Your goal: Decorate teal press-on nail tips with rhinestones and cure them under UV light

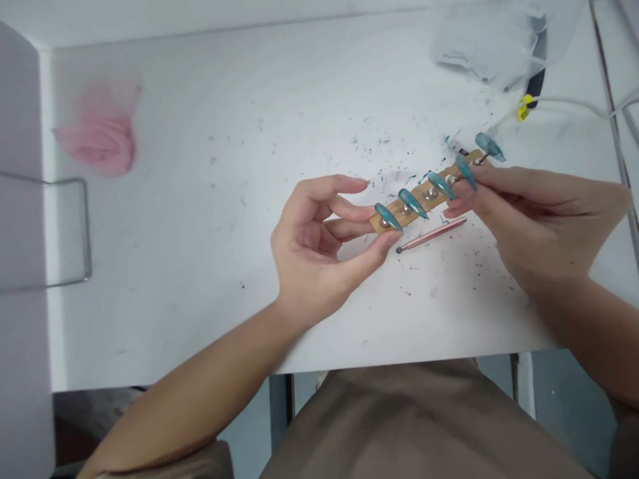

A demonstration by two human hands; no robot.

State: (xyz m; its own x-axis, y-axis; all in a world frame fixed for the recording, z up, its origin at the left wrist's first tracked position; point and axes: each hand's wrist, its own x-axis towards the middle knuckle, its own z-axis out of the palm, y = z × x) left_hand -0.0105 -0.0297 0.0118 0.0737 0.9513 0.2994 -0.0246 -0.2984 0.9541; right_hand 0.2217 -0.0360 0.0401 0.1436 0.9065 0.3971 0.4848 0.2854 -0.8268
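Observation:
A wooden strip (424,199) with round metal studs carries several long teal false nails (412,203) and lies slanted on the white table (224,199). My left hand (319,243) pinches the strip's near-left end between thumb and middle fingers. My right hand (534,223) is closed on the strip's far-right end and on a thin pink tool (432,234) with a small ball tip, which points left just below the strip.
Teal flecks (394,150) are scattered over the table behind the strip. A pink cloth (102,130) lies at the far left. A clear plastic bag (492,40), a white cable (579,103) and a yellow clip (523,108) sit at the far right. A metal handle (82,233) juts at left.

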